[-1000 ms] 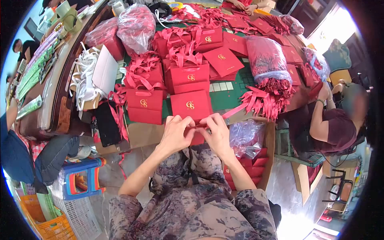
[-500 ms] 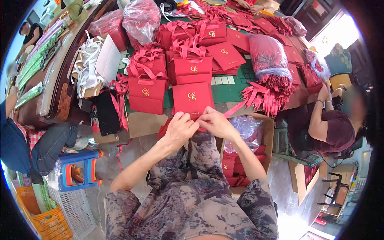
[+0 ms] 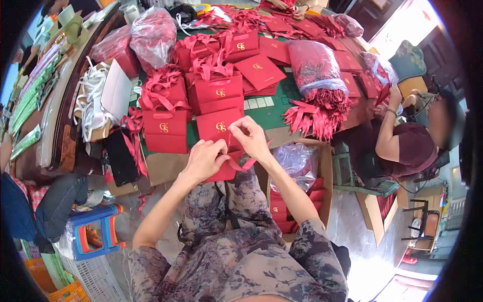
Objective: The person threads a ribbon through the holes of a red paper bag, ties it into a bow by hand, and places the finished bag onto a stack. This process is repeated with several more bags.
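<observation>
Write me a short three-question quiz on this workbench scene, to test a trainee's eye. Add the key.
1. Multiple choice: what colour is the ribbon at the left hand and right hand?
A) White
B) Green
C) Red

2. True or false: the blue stool stands on the person's left side.

3. Fill in the missing word: the clear plastic bag lies in an open ____ box to the right of the person's legs.

Key: 1. C; 2. True; 3. cardboard.
</observation>
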`<state>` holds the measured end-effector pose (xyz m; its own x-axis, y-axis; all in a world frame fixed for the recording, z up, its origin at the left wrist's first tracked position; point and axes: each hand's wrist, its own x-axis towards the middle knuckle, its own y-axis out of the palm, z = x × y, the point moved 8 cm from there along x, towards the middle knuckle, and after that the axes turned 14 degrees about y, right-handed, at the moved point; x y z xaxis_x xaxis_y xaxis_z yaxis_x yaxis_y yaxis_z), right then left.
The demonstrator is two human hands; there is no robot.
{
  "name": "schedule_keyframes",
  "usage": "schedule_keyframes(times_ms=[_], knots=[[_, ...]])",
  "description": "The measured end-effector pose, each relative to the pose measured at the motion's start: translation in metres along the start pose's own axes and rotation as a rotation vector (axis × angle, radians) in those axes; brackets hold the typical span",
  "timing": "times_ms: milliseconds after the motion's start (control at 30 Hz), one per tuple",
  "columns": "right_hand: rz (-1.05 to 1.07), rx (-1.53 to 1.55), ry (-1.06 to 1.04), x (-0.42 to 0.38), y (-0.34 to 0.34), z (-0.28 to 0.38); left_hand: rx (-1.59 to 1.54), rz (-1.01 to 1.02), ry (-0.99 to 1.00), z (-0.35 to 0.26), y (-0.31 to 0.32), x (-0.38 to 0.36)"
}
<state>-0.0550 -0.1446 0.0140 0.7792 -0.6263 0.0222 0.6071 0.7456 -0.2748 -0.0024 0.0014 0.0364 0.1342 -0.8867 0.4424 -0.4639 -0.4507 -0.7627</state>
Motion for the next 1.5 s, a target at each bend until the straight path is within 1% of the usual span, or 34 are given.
schedule_keyframes(times_ms=[33, 67, 100, 133, 167, 200, 233, 300, 333, 367, 433, 467, 500, 567, 600, 667, 733, 800, 833, 867, 900, 933, 967, 1033, 1100, 1133, 1167, 1233, 1267, 1333, 1367, 1433, 1467, 1500], knots=[[-0.017, -0.006, 0.007, 0.002, 0.0, -0.002, 0.001, 0.007, 0.004, 0.001, -0.001, 0.003], [-0.01, 0.02, 0.037, 0.005, -0.002, -0.006, -0.062, -0.003, -0.037, 0.006, -0.002, 0.005], [-0.026, -0.026, -0.005, 0.007, -0.007, -0.006, -0.123, -0.016, -0.08, 0.011, -0.004, 0.009], [-0.001, 0.07, 0.047, 0.013, -0.008, -0.022, -0.118, -0.016, -0.084, 0.013, -0.006, 0.012], [0.024, 0.167, 0.101, 0.017, -0.009, -0.038, -0.276, -0.062, -0.203, 0.024, -0.007, 0.012], [0.086, 0.223, 0.183, 0.012, -0.012, -0.038, -0.433, -0.11, -0.321, 0.035, -0.008, 0.011], [0.09, 0.226, 0.18, 0.002, -0.017, -0.024, -0.427, -0.112, -0.322, 0.038, -0.012, 0.016], [0.136, -0.055, 0.111, -0.022, -0.019, 0.0, -0.351, -0.132, -0.383, 0.047, -0.023, 0.025], [0.128, -0.188, -0.034, -0.03, -0.02, 0.009, -0.351, -0.14, -0.351, 0.048, -0.027, 0.032], [0.13, -0.187, -0.034, -0.032, -0.023, 0.005, -0.35, -0.14, -0.353, 0.051, -0.027, 0.036], [0.215, -0.396, -0.01, -0.036, -0.02, -0.012, -0.361, -0.141, -0.358, 0.058, -0.025, 0.044], [0.233, -0.312, 0.045, -0.034, -0.024, -0.025, -0.415, -0.164, -0.326, 0.07, -0.015, 0.044], [0.233, -0.312, 0.044, -0.037, -0.029, -0.027, -0.414, -0.163, -0.327, 0.072, -0.012, 0.044], [0.127, -0.288, 0.212, -0.042, -0.051, -0.044, -0.346, -0.162, -0.349, 0.079, -0.007, 0.043], [0.13, -0.34, 0.202, -0.045, -0.059, -0.043, -0.346, -0.162, -0.349, 0.085, -0.004, 0.044], [0.119, -0.317, 0.206, -0.057, -0.081, -0.041, -0.226, -0.127, -0.419, 0.103, 0.001, 0.04], [0.115, -0.295, 0.208, -0.068, -0.093, -0.041, -0.183, -0.147, -0.406, 0.117, 0.01, 0.036], [-0.03, -0.162, 0.24, -0.075, -0.111, -0.037, -0.142, -0.169, -0.394, 0.118, 0.01, 0.034], [-0.026, -0.163, 0.239, -0.077, -0.11, -0.031, 0.151, -0.216, -0.224, 0.098, -0.003, 0.039], [-0.068, -0.23, 0.179, -0.08, -0.11, -0.019, 0.442, -0.258, -0.05, 0.073, -0.01, 0.042], [-0.109, -0.296, 0.119, -0.082, -0.107, -0.008, 0.443, -0.259, -0.054, 0.061, -0.012, 0.043], [-0.144, -0.377, 0.06, -0.081, -0.101, -0.002, 0.348, -0.268, -0.02, 0.044, -0.014, 0.045], [-0.139, -0.377, 0.059, -0.078, -0.093, 0.001, 0.253, -0.276, 0.014, 0.027, -0.014, 0.046], [-0.102, -0.467, -0.136, -0.077, -0.066, 0.025, -0.223, -0.288, -0.016, -0.001, 0.0, 0.043], [-0.061, -0.43, -0.103, -0.073, -0.047, 0.036, -0.38, -0.231, 0.051, -0.024, 0.012, 0.039], [-0.048, -0.432, -0.123, -0.071, -0.039, 0.041, -0.482, -0.152, -0.016, -0.028, 0.019, 0.035], [-0.036, -0.435, -0.143, -0.068, -0.035, 0.046, -0.479, -0.216, -0.007, -0.026, 0.023, 0.03], [0.0, -0.413, -0.115, -0.064, -0.03, 0.05, -0.569, -0.215, -0.145, -0.017, 0.022, 0.02], [0.029, -0.327, -0.041, -0.062, -0.029, 0.05, -0.565, -0.22, -0.151, -0.015, 0.021, 0.016], [0.11, -0.19, 0.116, -0.058, -0.026, 0.032, -0.678, -0.256, -0.269, -0.001, 0.027, 0.005], [0.117, -0.19, 0.116, -0.057, -0.024, 0.023, -0.676, -0.26, -0.275, 0.001, 0.03, 0.002], [0.162, 0.02, 0.208, -0.055, -0.019, 0.005, -0.808, -0.385, -0.355, 0.009, 0.038, -0.005], [0.185, 0.134, 0.254, -0.054, -0.017, -0.002, -0.908, -0.385, -0.438, 0.015, 0.048, -0.011], [0.19, 0.133, 0.259, -0.052, -0.014, -0.002, -0.91, -0.387, -0.444, 0.017, 0.051, -0.013]])
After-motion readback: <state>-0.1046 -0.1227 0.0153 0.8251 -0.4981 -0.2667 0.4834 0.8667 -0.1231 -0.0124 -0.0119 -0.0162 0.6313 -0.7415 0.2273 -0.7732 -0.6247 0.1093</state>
